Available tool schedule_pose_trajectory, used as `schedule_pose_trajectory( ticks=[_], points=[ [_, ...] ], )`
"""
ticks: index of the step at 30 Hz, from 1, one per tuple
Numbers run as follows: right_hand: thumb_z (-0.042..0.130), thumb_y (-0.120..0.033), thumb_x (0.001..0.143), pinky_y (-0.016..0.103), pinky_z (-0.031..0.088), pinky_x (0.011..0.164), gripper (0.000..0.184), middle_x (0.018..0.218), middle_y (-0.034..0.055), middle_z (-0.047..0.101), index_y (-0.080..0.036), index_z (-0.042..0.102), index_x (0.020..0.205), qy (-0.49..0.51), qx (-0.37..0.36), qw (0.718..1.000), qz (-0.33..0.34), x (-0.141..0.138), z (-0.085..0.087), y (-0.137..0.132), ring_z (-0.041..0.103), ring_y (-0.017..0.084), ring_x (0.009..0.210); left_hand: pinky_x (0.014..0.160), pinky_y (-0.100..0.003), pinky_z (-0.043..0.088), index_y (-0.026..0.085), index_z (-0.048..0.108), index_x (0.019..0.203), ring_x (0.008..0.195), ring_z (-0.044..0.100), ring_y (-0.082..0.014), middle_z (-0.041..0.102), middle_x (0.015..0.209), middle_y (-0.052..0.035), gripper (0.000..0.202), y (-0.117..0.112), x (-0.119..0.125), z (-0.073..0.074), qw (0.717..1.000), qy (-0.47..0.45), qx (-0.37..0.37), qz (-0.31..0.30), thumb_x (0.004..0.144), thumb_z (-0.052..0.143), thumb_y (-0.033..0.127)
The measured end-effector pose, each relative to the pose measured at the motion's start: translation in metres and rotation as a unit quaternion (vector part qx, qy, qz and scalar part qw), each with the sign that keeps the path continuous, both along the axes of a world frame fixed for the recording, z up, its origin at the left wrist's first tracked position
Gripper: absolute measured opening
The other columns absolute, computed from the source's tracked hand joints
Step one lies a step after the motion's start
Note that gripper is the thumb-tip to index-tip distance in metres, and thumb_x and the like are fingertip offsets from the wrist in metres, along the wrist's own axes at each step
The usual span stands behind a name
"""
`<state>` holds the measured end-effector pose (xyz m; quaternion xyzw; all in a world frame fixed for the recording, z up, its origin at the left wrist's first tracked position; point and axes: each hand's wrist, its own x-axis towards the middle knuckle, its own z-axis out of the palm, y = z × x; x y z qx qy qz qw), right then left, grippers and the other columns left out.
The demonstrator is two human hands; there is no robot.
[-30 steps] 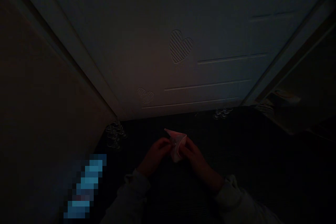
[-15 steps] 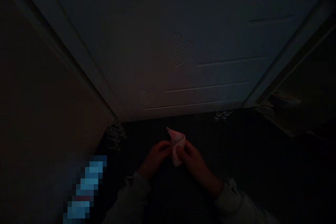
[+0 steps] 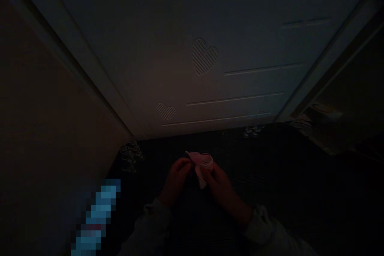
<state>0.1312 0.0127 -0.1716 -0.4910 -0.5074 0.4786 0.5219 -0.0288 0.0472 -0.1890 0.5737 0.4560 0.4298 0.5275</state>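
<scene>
The scene is very dark. A small folded piece of pink paper point(image 3: 201, 165) is held between both hands over a dark ribbed mat point(image 3: 270, 176). My left hand point(image 3: 175, 179) pinches its left side with closed fingers. My right hand point(image 3: 220, 186) grips its right side, fingers curled round the fold. Both wrists come out of light sleeves at the bottom of the view.
A white door point(image 3: 210, 48) with two embossed hearts stands right behind the mat. A cluster of small clear round objects point(image 3: 129, 157) lies at the mat's left corner, another point(image 3: 253, 130) by the door's foot. A blurred blue patch point(image 3: 96, 216) sits lower left.
The pink paper has been folded smaller and lowered slightly; its pointed tip sticks out less. Both hands have stayed pinched on it, drawing a little closer together.
</scene>
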Motion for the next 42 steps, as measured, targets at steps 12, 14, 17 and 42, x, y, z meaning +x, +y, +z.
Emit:
schedule_pose_trajectory(
  ticks=[12,14,17,42],
  points=[
    [0.055,-0.032,0.089,0.04,0.048,0.077,0.02,0.092,0.0097,0.072,-0.021,0.07,0.096,-0.104,0.049,0.992,0.05,0.002,-0.003,-0.002,0.064,0.027,0.083,0.106,-0.054,0.037,0.017,0.069,0.102,0.12,0.055,-0.0295,0.066,0.119,-0.0086,0.029,-0.004,-0.003,0.015,0.996,0.053,0.058,-0.032,0.08,0.076,0.035],
    [0.054,-0.032,0.089,0.04,0.047,0.08,0.022,0.095,0.0099,0.071,-0.021,0.07,0.099,-0.117,0.061,0.989,0.065,0.002,-0.001,-0.002,0.063,0.027,0.087,0.102,-0.053,0.043,0.016,0.068,0.103,0.114,0.059,-0.0275,0.067,0.117,-0.0077,0.024,-0.003,-0.004,0.015,0.996,0.065,0.039,-0.046,0.087,0.071,0.034],
    [0.05,-0.031,0.092,0.039,0.046,0.085,0.026,0.102,0.0101,0.071,-0.019,0.068,0.106,-0.132,0.074,0.984,0.095,0.002,0.003,-0.002,0.063,0.026,0.092,0.096,-0.05,0.048,0.016,0.067,0.106,0.106,0.064,-0.0257,0.068,0.112,-0.0069,0.024,-0.001,-0.007,0.014,0.995,0.079,0.016,-0.057,0.091,0.067,0.034],
    [0.049,-0.04,0.093,0.029,0.047,0.069,0.026,0.092,0.0072,0.071,-0.018,0.058,0.102,-0.153,-0.02,0.983,0.102,0.008,0.011,-0.002,0.066,0.02,0.08,0.077,-0.038,0.056,0.014,0.066,0.089,0.082,0.067,-0.0186,0.069,0.089,-0.0018,0.019,0.005,-0.014,0.007,0.988,0.128,-0.034,-0.081,0.093,0.065,0.033]
  ],
)
